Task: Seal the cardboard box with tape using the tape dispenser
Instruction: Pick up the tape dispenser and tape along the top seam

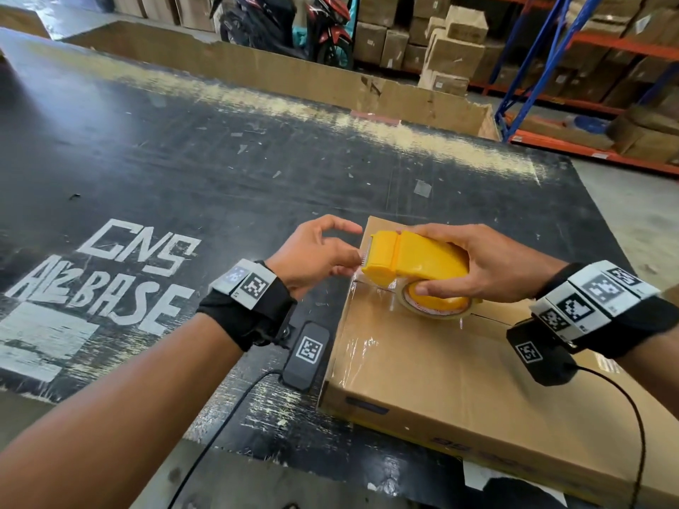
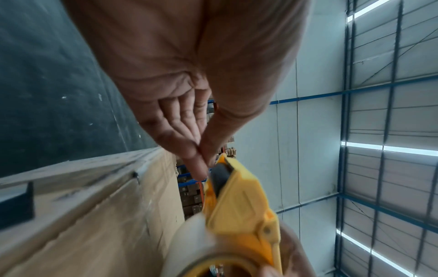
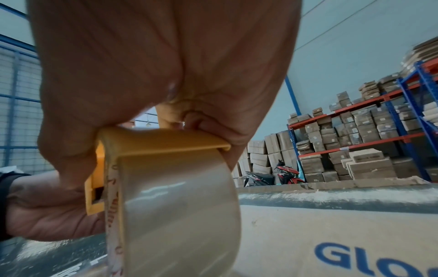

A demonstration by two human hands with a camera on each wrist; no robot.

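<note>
A brown cardboard box point(image 1: 459, 380) lies flat on the black table, with a shiny strip of clear tape along its left edge. My right hand point(image 1: 419, 260) grips a yellow tape dispenser point(image 1: 385, 259) over the box's far left corner, and the clear tape roll point(image 1: 433, 306) rests on the lid. In the right wrist view my fingers wrap the dispenser point(image 3: 161, 142) above the roll point(image 3: 177, 215). My left hand point(image 1: 352, 251) is at the blade end. In the left wrist view its thumb and fingers point(image 2: 201, 155) pinch together at the dispenser's tip point(image 2: 237, 202); the clear tape itself barely shows.
The black table point(image 1: 183, 159) bears white painted letters to the left. A black tagged device point(image 1: 306, 356) with a cable lies beside the box's left edge. A cardboard sheet point(image 1: 257, 67) stands along the far edge. Shelves of cartons point(image 1: 588, 86) and motorbikes point(image 1: 294, 23) are behind.
</note>
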